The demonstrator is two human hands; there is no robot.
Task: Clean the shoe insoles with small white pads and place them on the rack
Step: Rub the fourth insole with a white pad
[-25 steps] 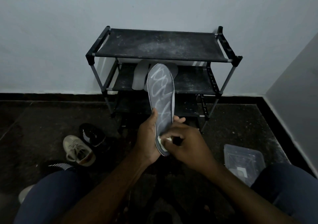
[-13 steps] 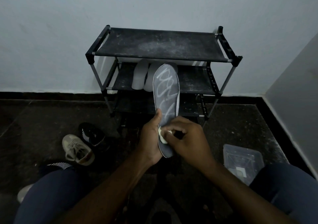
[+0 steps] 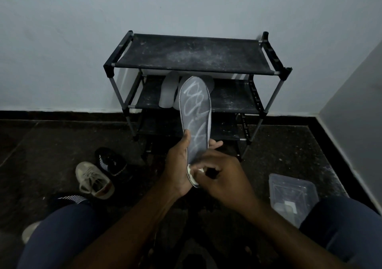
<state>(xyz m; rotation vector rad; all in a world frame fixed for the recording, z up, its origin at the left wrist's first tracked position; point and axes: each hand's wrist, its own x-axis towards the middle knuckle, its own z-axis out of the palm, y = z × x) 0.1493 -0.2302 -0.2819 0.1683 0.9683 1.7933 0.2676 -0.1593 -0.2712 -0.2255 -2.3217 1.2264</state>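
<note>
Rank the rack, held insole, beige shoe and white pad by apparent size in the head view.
Largest first:
rack
held insole, enlarged by nearness
beige shoe
white pad, partly hidden

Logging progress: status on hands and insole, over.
Left hand grips insole upright. Right hand pinches white pad at its heel. Two insoles on rack, middle shelf. Nothing obstructing.

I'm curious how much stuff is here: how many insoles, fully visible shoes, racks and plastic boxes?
Insoles: 3, one held, two on the rack.
Fully visible shoes: 2, beige, black.
Racks: 1.
Plastic boxes: 1.
Total: 7.
</note>
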